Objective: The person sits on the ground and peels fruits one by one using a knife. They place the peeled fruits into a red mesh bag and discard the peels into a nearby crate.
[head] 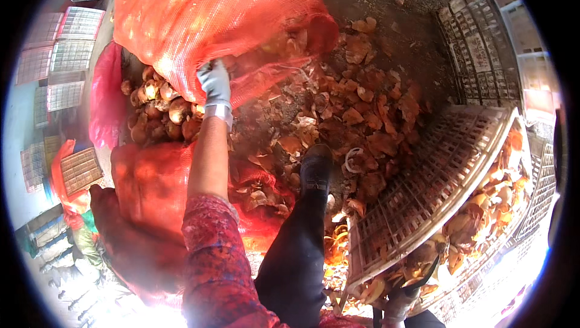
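My left hand (215,82), in a pale glove, grips the rim of a large orange-red mesh sack (217,15). The sack lies on its side, its mouth facing right, with loose onion skins inside. Just left of that hand, whole onions (158,106) are heaped between this sack and a second red mesh sack (152,183). Low at the right, my right hand (401,307) is partly cut off by the picture's edge. A dark, curved tool (423,278) sticks up from its grasp; its exact kind is unclear. Beneath it are onions and peelings in a plastic crate.
Dry onion skins (362,115) litter the ground around my dark boot (316,169). A white ring (353,160) lies among them. The slatted crate (430,183) at my right holds onions and skins (471,223). Another crate (480,51) stands beyond it. A pink sack (108,96) is at left.
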A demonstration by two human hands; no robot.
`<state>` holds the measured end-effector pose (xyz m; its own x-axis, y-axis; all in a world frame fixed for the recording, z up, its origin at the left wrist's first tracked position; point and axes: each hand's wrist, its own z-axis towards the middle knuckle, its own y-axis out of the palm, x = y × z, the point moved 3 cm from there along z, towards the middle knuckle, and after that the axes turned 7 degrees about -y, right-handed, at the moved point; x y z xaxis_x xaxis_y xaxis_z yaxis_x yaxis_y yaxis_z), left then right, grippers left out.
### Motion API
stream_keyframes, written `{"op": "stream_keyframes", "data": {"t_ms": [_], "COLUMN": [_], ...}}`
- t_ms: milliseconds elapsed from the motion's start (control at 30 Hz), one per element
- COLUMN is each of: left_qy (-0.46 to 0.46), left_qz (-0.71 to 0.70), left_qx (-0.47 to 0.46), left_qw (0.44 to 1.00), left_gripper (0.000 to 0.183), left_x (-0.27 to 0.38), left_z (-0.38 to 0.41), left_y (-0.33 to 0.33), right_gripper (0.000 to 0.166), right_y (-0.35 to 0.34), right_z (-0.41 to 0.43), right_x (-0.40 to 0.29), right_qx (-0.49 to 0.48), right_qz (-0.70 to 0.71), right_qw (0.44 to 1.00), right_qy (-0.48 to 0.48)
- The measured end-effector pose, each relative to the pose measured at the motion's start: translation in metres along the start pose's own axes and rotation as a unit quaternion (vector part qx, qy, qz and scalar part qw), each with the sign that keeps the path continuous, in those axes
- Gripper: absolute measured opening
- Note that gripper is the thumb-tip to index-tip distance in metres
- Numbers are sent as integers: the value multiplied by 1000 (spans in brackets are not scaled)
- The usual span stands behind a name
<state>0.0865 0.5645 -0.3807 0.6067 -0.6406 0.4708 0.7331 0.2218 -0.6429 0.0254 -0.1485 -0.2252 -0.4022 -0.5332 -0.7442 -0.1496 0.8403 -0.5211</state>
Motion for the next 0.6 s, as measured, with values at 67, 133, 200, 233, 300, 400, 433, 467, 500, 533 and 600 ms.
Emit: {"op": "stream_keyframes", "data": {"t_ms": [67, 133, 200, 233, 300, 400, 433, 467, 500, 533, 600], "left_qy": [58, 59, -15, -37, -80, -156, -188, -220, -243, -264, -291], "left_qz": [262, 282, 207, 222, 252, 268, 253, 239, 232, 225, 153], "left_qx": [-79, -209, -324, -349, -397, -441, -439, -436, -409, -382, -382], "left_qw": [960, 935, 923, 910, 879, 842, 841, 839, 849, 857, 864], "left_gripper": [9, 12, 15, 17, 23, 36, 41, 46, 49, 53, 57], "left_x": [7, 39, 64, 71, 81, 83, 79, 77, 77, 78, 80], "left_z": [-22, -34, -32, -31, -31, -32, -31, -30, -29, -29, -32], "left_y": [11, 14, 17, 22, 31, 37, 37, 37, 37, 37, 36], "right_gripper": [19, 19, 20, 20, 21, 21, 22, 22, 22, 23, 23], "right_y": [2, 3, 7, 11, 16, 23, 24, 24, 25, 27, 27], "right_z": [3, 2, 5, 7, 12, 18, 19, 20, 20, 22, 23], "right_x": [2, 1, -1, -2, -2, -2, -3, -3, -3, -3, -4], "right_qx": [0, 6, 1, 2, -2, -8, -9, -10, -10, -10, -12], "right_qz": [-8, -18, -28, -32, -36, -39, -40, -43, -45, -46, -48], "right_qw": [1000, 1000, 1000, 999, 999, 999, 999, 999, 999, 999, 999], "right_qy": [7, 14, 15, 18, 21, 21, 21, 21, 24, 23, 22]}}
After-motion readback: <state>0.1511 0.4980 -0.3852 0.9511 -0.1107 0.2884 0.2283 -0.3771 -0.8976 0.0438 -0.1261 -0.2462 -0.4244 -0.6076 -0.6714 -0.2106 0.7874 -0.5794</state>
